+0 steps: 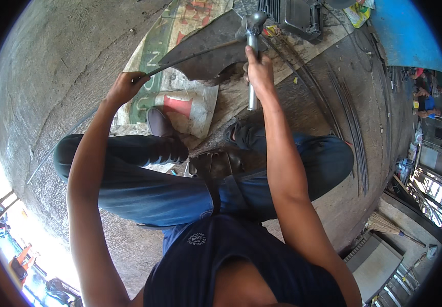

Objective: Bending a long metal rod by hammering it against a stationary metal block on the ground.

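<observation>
My right hand point(260, 71) grips the metal handle of a hammer point(253, 30), its round head raised above a dark steel plate point(205, 48) lying on the ground. My left hand point(125, 88) holds a long thin metal rod point(190, 55) that runs from the lower left across the plate toward the hammer head. I sit low with both knees spread, in blue jeans, one shoe point(158, 123) planted just below the plate.
A printed sack point(180, 102) lies under the plate on the concrete floor. Several curved thin rods point(351, 123) lie to the right. A dark machine part point(297, 18) sits at the top, a blue sheet point(405, 30) at top right, a broom point(384, 225) at lower right.
</observation>
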A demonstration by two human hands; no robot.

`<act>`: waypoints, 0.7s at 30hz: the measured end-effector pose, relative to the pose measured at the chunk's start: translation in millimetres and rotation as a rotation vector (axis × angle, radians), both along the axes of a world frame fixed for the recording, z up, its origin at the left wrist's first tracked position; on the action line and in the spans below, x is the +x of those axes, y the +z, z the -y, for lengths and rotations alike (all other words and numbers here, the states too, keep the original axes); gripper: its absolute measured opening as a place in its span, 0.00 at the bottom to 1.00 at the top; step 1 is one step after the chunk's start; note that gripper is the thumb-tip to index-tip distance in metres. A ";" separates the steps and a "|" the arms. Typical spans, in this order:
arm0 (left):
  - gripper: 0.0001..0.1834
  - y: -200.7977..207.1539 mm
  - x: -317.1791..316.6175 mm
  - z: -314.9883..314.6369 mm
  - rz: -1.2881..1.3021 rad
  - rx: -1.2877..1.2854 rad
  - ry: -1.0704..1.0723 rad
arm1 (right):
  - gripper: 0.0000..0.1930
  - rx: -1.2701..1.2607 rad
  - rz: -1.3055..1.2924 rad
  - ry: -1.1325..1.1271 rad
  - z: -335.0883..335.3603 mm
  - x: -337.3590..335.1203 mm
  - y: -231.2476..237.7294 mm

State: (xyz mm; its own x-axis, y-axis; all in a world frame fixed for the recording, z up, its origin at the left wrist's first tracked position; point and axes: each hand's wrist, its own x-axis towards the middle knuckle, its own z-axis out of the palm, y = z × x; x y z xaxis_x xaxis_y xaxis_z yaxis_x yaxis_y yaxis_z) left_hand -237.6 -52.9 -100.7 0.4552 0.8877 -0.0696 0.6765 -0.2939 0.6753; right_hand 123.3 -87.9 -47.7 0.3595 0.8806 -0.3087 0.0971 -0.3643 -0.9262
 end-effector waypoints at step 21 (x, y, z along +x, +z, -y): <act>0.23 -58.5 0.6 12.8 -0.098 -0.212 0.105 | 0.25 -0.053 0.521 0.105 -21.8 -11.4 -30.6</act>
State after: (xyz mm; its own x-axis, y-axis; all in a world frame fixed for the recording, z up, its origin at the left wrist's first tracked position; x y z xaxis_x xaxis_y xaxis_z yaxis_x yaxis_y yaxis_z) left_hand -237.0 -65.7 -159.2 0.3433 0.8906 -0.2984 0.7613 -0.0778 0.6437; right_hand 111.9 -66.1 -78.3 0.3880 0.9080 -0.1582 0.5777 -0.3733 -0.7259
